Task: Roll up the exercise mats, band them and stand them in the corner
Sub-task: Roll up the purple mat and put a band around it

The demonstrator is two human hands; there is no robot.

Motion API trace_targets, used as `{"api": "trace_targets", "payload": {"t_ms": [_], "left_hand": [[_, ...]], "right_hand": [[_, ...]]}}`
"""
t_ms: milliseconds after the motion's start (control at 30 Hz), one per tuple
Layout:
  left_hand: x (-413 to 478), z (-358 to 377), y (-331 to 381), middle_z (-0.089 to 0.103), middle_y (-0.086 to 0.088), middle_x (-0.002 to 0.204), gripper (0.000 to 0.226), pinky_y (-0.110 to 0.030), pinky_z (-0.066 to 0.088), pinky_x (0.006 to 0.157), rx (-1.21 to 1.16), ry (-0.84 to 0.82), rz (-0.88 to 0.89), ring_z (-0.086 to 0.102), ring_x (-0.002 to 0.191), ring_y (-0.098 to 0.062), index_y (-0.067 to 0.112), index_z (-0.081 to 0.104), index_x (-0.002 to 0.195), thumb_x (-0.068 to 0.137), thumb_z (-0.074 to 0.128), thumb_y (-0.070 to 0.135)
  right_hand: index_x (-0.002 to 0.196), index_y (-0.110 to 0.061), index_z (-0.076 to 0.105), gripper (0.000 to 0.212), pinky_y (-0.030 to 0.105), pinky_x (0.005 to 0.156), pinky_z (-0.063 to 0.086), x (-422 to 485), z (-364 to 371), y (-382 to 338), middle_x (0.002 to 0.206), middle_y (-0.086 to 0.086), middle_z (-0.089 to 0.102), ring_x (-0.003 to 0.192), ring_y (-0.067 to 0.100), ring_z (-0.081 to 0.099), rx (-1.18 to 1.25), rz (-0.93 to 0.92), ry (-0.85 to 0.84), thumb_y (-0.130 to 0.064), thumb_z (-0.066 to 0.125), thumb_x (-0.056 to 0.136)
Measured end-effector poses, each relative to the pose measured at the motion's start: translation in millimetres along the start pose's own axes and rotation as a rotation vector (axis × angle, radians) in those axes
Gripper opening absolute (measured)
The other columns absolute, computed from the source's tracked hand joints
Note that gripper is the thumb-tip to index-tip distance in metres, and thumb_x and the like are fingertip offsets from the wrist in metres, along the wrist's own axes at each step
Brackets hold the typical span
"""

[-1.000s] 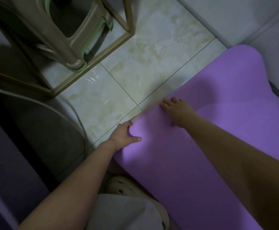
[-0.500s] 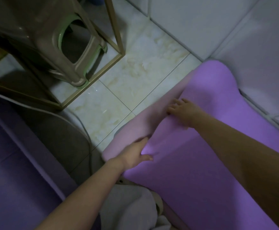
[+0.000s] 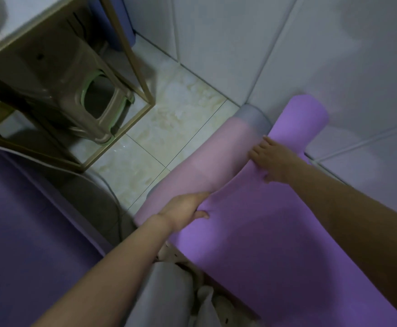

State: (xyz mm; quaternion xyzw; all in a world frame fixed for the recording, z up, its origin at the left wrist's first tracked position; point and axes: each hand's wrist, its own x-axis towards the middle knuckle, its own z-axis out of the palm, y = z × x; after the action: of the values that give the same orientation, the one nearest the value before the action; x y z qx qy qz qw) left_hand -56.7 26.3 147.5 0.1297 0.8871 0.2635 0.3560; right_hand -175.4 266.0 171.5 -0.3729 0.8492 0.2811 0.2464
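Observation:
A purple exercise mat (image 3: 275, 237) lies on the tiled floor, its far corner bent up against the wall. Its near-left end is curled over into a roll, showing a paler pink underside (image 3: 199, 161). My left hand (image 3: 181, 210) grips the fold near the roll's lower end, fingers curled over the edge and thumb on the purple top. My right hand (image 3: 271, 159) holds the fold further up, fingers hooked over the edge. A darker purple mat (image 3: 20, 223) lies flat at the left.
A gold-framed side table (image 3: 131, 55) stands at the upper left with a plastic stool (image 3: 91, 100) under it. A grey cable (image 3: 112, 199) runs along the floor beside the dark mat. White tiled walls (image 3: 334, 55) meet behind the mat. My shoes show at the bottom.
Both hands have lifted the mat's end off the floor and turned it over toward the right, so the flat edge is now a thick curl. The view has tilted up toward the wall.

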Motion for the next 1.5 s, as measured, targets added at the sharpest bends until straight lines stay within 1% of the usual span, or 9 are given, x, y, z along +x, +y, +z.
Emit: {"api": "trace_targets", "payload": {"t_ms": [167,400,567,633,733,1000,1233,1400,1500], "left_hand": [[-24,-26,33,0.062,-0.003,0.103,0.018,-0.028,0.032,0.070,0.056,0.165,-0.010,0.056,0.099,-0.027,0.015,0.052,0.100,0.090,0.062,0.027],[-36,-81,99,0.058,-0.010,0.106,0.025,-0.034,0.033,0.071,0.388,0.363,-0.014,0.055,0.099,-0.032,0.009,0.048,0.107,0.093,0.053,0.030],[-45,-129,134,0.055,-0.013,0.099,0.015,-0.031,0.025,0.070,0.502,0.525,0.042,0.051,0.096,-0.032,0.008,0.050,0.101,0.094,0.052,0.020],[-49,-150,147,0.055,-0.015,0.090,0.011,-0.035,0.029,0.071,0.563,0.603,0.092,0.053,0.089,-0.033,0.007,0.053,0.093,0.089,0.058,0.016],[-58,-182,168,0.053,-0.014,0.071,0.019,-0.032,0.020,0.062,0.761,0.677,0.165,0.053,0.067,-0.031,0.009,0.055,0.077,0.072,0.073,0.011],[-75,-191,189,0.053,-0.018,0.082,0.028,-0.036,0.020,0.065,0.682,0.807,0.132,0.051,0.077,-0.034,0.005,0.051,0.085,0.077,0.072,0.021],[-100,-115,217,0.043,-0.009,0.114,0.052,-0.035,0.030,0.081,0.554,0.608,-0.039,0.043,0.105,-0.029,0.014,0.039,0.120,0.072,0.053,-0.001],[-114,-45,269,0.053,-0.008,0.085,0.072,-0.036,0.029,0.066,0.471,0.663,0.089,0.050,0.074,-0.027,0.014,0.044,0.104,0.043,0.081,0.022],[-122,-32,290,0.054,-0.005,0.082,0.057,-0.034,0.027,0.063,0.392,0.623,0.067,0.050,0.073,-0.025,0.015,0.046,0.094,0.054,0.081,0.036]], "right_hand": [[0.118,-0.010,0.043,0.045,0.032,0.091,0.034,-60,-12,27,0.123,0.006,0.053,0.116,0.025,0.049,0.137,0.093,0.087,-0.037,0.060,0.087],[0.116,-0.006,0.047,0.042,0.036,0.075,0.043,-150,-25,38,0.110,0.014,0.064,0.100,0.034,0.062,0.398,0.267,0.178,-0.035,0.057,0.088],[0.076,-0.002,0.058,0.060,0.021,0.031,0.034,-189,-39,40,0.047,0.008,0.056,0.033,0.025,0.055,0.432,0.340,0.333,-0.030,0.092,0.035],[0.091,-0.002,0.060,0.055,0.028,0.043,0.044,-203,-58,40,0.069,0.011,0.066,0.056,0.028,0.066,0.404,0.394,0.296,-0.029,0.090,0.053],[0.130,-0.007,0.038,0.044,0.037,0.081,0.043,-218,-77,42,0.120,0.009,0.061,0.109,0.030,0.059,0.476,0.520,0.263,-0.031,0.049,0.095],[0.122,-0.010,0.043,0.032,0.038,0.084,0.042,-251,-109,48,0.121,0.011,0.061,0.112,0.032,0.057,0.498,0.630,0.287,-0.029,0.048,0.096],[0.122,-0.011,0.045,0.031,0.037,0.087,0.041,-274,-125,32,0.124,0.013,0.058,0.115,0.031,0.055,0.381,0.534,0.195,-0.025,0.049,0.095],[0.124,-0.011,0.048,0.034,0.036,0.084,0.043,-293,-137,7,0.125,0.011,0.059,0.114,0.031,0.056,0.370,0.361,0.098,-0.025,0.051,0.093],[0.123,-0.012,0.047,0.035,0.035,0.080,0.041,-304,-135,-7,0.123,0.010,0.060,0.113,0.031,0.056,0.428,0.295,0.073,-0.030,0.052,0.093]]}}
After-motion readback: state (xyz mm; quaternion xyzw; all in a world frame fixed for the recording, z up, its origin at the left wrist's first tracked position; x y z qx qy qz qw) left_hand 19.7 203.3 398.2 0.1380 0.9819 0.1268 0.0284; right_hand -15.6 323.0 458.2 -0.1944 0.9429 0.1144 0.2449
